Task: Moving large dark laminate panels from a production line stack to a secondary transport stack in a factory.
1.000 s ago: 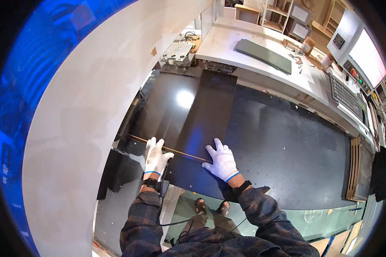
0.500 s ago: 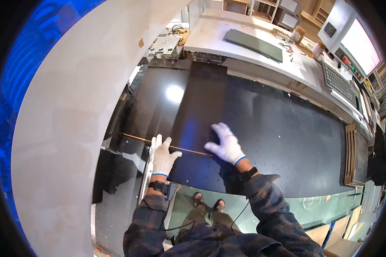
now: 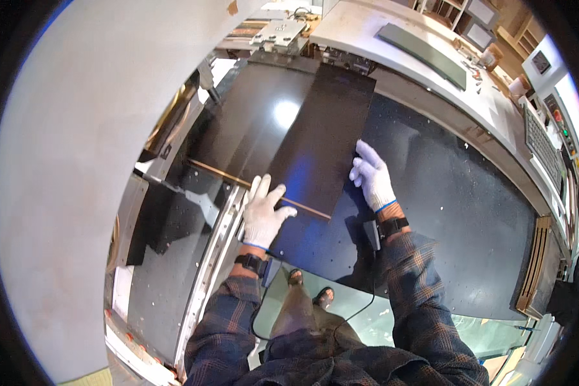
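Observation:
Flat on the black machine table (image 3: 424, 193) lies a dark brown board (image 3: 321, 128) with a thin pale front edge. Left of it is a glossier dark surface (image 3: 257, 109) with a bright light reflection; I cannot tell whether this is a second board. My left hand (image 3: 265, 212), in a white knit glove, is open, with fingers spread over the front edge and thumb out to the right. My right hand (image 3: 373, 177), also gloved, is at the board's right edge, fingers slightly bent and apart, not wrapped round anything.
A large pale machine cover (image 3: 64, 167) curves along the left. Below my left hand runs a metal rail (image 3: 206, 276). Behind the table, a white counter (image 3: 360, 26) bears a dark green panel (image 3: 424, 56) and a keyboard (image 3: 543, 145). Slotted wooden pieces (image 3: 535, 264) stand at the right end.
My right hand has moved from above the board to its right edge. My left hand stays at the front edge. The view has shifted and turned.

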